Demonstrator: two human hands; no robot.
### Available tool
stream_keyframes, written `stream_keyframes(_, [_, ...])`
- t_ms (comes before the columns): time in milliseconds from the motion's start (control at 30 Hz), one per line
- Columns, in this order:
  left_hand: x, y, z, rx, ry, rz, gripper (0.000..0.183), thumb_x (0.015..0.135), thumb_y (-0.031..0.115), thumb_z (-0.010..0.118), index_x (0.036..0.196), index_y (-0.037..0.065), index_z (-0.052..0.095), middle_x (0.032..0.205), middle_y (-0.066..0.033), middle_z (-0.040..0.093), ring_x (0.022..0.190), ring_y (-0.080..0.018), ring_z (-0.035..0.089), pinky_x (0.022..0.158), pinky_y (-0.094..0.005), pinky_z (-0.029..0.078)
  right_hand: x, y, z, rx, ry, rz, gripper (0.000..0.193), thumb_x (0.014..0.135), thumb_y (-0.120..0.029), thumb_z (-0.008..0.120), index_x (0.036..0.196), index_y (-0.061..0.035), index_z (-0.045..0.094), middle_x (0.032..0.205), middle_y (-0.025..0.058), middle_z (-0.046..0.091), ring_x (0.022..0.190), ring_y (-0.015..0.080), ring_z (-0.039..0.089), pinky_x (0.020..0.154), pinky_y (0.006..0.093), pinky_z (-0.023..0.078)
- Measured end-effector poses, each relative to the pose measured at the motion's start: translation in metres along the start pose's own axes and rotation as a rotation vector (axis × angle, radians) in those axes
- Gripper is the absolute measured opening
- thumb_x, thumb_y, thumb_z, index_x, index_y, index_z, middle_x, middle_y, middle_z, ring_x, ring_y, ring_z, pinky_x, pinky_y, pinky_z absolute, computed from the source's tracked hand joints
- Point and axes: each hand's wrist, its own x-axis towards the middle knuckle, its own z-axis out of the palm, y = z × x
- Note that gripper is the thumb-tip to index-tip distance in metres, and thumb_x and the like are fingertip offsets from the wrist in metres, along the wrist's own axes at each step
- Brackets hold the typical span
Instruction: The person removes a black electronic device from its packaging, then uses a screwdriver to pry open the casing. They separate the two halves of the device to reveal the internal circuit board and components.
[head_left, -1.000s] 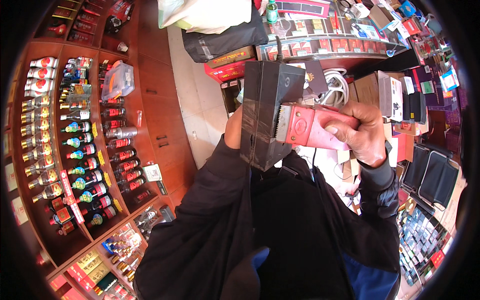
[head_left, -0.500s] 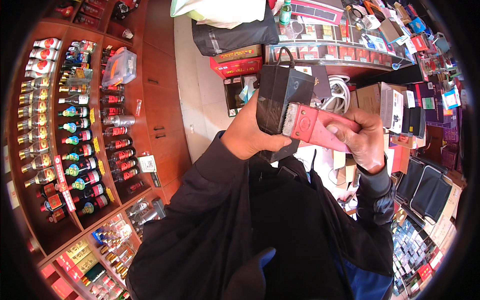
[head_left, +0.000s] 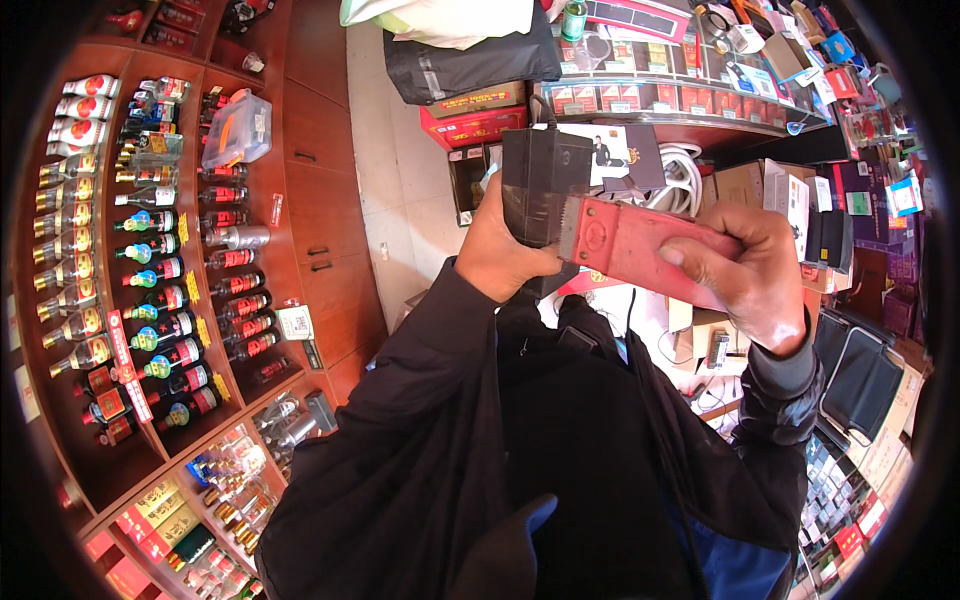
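A black block-shaped power adapter [head_left: 545, 160] with a cable [head_left: 543, 105] at its top is gripped by my left hand [head_left: 500, 250], thumb across its lower front. What looks like clear tape [head_left: 535, 207] gives a sheen to its middle. My right hand [head_left: 752, 272] is closed around a red packing tape dispenser [head_left: 640, 247], thumb pressed on its flat side. The dispenser's serrated metal edge [head_left: 570, 228] lies at the adapter's right side; whether they touch I cannot tell. My left fingers are hidden behind the adapter.
Wooden shelves [head_left: 185, 440] with many bottles stand at the left. Ahead is a glass display counter [head_left: 690, 122] with small packs, a black bag [head_left: 470, 70] and a red box [head_left: 470, 127] beside it. Cartons [head_left: 740, 185], a coiled white cable [head_left: 680, 170] and a black folding chair [head_left: 860, 390] are at the right.
My right hand and the tape dispenser have moved right and slightly down, drawing back from the adapter. My left hand has turned the adapter more upright and shifted it slightly left.
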Motion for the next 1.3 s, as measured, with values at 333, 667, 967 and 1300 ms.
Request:
stream_keyframes(333, [0.007,-0.003,0.007,-0.106,0.009,0.008,0.085,0.07,-0.008,0.084,0.143,0.001,0.043,0.127,-0.0073,0.064,0.114,-0.0147,0.062,0.1,-0.0339,0.053,-0.011,-0.015,0.004,-0.019,0.073,-0.138,0.026,0.087,-0.012,0.088,0.079,0.0046,0.071,0.061,0.0002,0.06,0.063,0.0037,0.051,0.055,0.028,0.041])
stream_keyframes(667, [0.007,0.011,0.005,-0.098,-0.021,-0.024,0.076,0.073,-0.009,0.077,0.142,0.001,0.048,0.123,-0.0065,0.067,0.113,-0.0148,0.065,0.098,-0.0347,0.055,0.002,0.009,-0.014,0.06,0.032,-0.002,0.026,0.089,-0.018,0.088,0.082,0.0024,0.073,0.063,-0.003,0.055,0.062,0.0036,0.045,0.053,0.0277,0.034])
stream_keyframes(967, [0.004,0.021,0.01,-0.279,-0.101,-0.096,0.09,0.075,-0.007,0.079,0.156,0.0,0.04,0.138,-0.0101,0.062,0.124,-0.0198,0.063,0.108,-0.0369,0.05,0.024,0.062,-0.006,0.208,0.009,0.005,0.033,0.091,-0.023,0.087,0.078,0.0012,0.068,0.066,-0.0034,0.056,0.064,0.0035,0.046,0.055,0.027,0.035])
stream_keyframes(1300, [0.014,0.015,0.02,-0.263,-0.058,-0.078,0.067,0.098,0.017,0.075,0.154,-0.002,0.044,0.138,-0.0122,0.063,0.125,-0.0192,0.062,0.107,-0.0353,0.05,0.021,0.061,-0.009,0.117,0.028,0.058,0.034,0.093,-0.023,0.086,0.077,0.0008,0.067,0.064,-0.0035,0.051,0.064,0.0037,0.042,0.055,0.0277,0.033])
